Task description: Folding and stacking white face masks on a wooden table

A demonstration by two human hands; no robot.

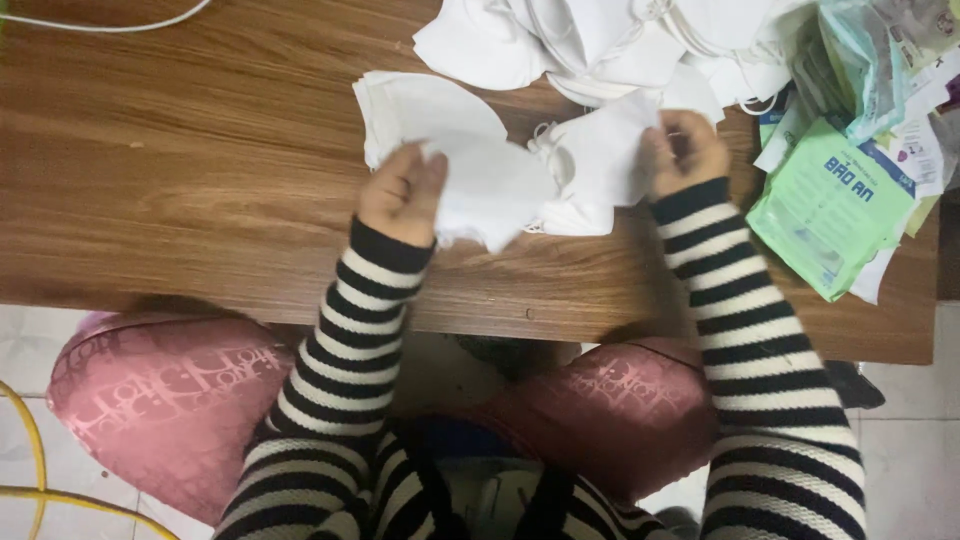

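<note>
My left hand (401,193) rests on a white folded face mask (490,185) that lies on the wooden table (180,170), fingers pinching its edge. My right hand (684,150) grips another white mask (597,160) by its right edge, with an ear loop showing near the middle. A further flat white mask (420,105) lies just behind my left hand. Both arms wear black-and-white striped sleeves.
A heap of white masks (600,40) fills the table's far middle. Green and clear plastic packets (835,200) are stacked at the right edge. A white cable (110,25) runs along the far left. Pink trousers and a yellow cable show below the table's near edge.
</note>
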